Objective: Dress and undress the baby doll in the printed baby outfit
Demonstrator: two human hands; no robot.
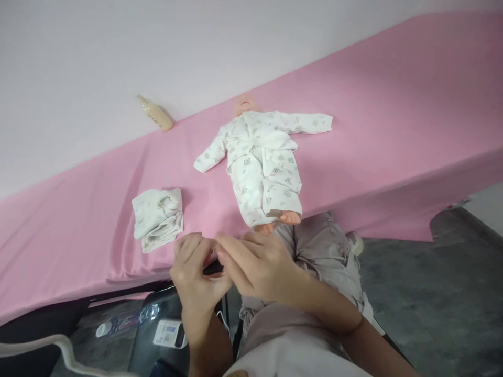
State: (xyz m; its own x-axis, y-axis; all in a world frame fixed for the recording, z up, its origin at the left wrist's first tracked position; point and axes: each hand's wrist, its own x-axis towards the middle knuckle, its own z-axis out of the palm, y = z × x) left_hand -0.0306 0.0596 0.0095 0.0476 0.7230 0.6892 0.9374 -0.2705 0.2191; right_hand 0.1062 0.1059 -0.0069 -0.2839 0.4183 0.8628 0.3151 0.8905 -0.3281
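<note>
My left hand (198,275) and my right hand (263,264) meet in front of my body, just off the near edge of the pink-covered table. Both have curled fingers pressed together, the fingertips touching; whatever they hold, if anything, is hidden. Beyond them a baby doll (245,103) lies on its back, its feet towards me. It wears a white printed top (257,131) with the sleeves spread and matching trousers (281,175). One bare foot (291,217) pokes out of a trouser leg. A folded white printed cloth (157,217) lies left of the doll, apart from my hands.
Pink cloth (373,115) covers the long table against a white wall. A beige bottle (157,114) lies at the back left. Below the table are a black chair (137,351), a clear plastic bottle (126,320), a white label card (170,333) and a pale cable (65,345).
</note>
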